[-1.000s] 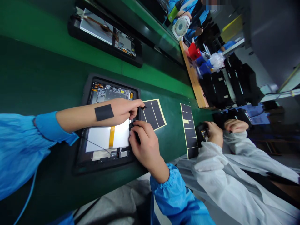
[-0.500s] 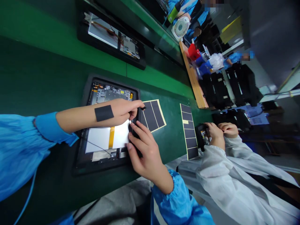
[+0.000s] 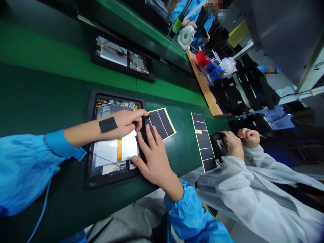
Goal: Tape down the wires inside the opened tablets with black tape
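Note:
A tablet-like device [image 3: 128, 143] lies opened in a black tray [image 3: 91, 173], showing circuit boards, silver-white battery packs and orange tape. My left hand [image 3: 129, 120] is over its right side, index finger stretched out with a small black piece at the tip, other fingers curled; what they hold, if anything, is hidden. A black rectangular patch [image 3: 108, 125] sits on my left wrist. My right hand [image 3: 155, 158] lies with spread fingers over the tray's right edge. Beside the fingertips, a yellow-edged sheet of black stickers [image 3: 163, 123] lies on the green table [image 3: 178, 152].
A second opened device [image 3: 121, 57] rests in a black tray farther back. Another sticker sheet [image 3: 204, 143] lies to the right, next to a co-worker's hands [image 3: 234, 143] at a small device. Beyond are a wooden-edged board [image 3: 205, 86], a white fan [image 3: 186, 36] and black trays.
The view has shifted slightly. My right hand's fingers have straightened and spread, and they now point more toward the sticker sheet. My left hand keeps much the same pose.

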Motion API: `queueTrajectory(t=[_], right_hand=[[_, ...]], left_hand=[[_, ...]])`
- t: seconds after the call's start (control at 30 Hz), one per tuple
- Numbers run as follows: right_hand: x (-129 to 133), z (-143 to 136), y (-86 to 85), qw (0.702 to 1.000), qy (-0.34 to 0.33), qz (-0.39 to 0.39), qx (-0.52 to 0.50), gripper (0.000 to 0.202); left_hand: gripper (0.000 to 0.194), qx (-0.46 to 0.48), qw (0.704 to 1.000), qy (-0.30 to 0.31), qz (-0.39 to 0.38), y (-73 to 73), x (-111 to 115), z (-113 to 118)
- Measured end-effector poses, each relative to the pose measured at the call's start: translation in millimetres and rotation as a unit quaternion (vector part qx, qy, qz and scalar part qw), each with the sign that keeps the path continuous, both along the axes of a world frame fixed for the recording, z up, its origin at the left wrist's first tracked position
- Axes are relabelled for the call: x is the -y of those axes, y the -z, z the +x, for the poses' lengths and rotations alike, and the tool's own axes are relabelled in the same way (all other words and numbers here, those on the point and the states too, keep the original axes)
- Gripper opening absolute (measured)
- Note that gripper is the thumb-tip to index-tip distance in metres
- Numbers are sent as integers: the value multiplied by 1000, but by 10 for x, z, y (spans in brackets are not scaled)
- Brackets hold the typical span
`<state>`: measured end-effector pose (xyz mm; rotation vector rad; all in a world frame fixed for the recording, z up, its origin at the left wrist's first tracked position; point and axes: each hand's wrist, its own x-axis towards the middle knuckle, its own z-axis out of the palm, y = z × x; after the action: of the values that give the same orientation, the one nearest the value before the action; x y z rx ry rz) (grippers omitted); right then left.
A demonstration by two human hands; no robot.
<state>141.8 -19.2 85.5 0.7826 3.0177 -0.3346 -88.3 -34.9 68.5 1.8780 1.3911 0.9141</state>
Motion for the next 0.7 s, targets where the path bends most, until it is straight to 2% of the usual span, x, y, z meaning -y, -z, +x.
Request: queueTrajectory(t=[0.13,0.27,0.33,0.4,0.47,0.53,0.6,0.63,0.7], right_hand=[[59,9,-11,998,-13,22,-49,59],[126,-103,70,998,-9,12,-68,63],[67,-118,148,995,4,-15,-96,61],[-101,-33,229,985,50,-43,-161,52],[-357,147,287,955,156,-43,-249,46],[-610,359,303,922,245,-27,-300,50],[-737,513,281,907,273,-28,-318,51],[-724,548,263,906,271,-37,-322,48],[-536,526,231,910,247,-71,-324,37]], left_hand=[[52,4,1000,-14,0,11,38,14],[51,32,998,-57,3,70,27,100],[50,39,995,-93,7,62,23,111],[46,30,992,-124,15,23,82,57],[42,21,982,-187,33,1,255,-54],[44,26,951,-303,59,63,547,-154],[57,54,913,-399,62,228,901,-151],[62,128,888,-438,51,334,1073,-89],[69,243,847,-474,2,542,1357,144]])
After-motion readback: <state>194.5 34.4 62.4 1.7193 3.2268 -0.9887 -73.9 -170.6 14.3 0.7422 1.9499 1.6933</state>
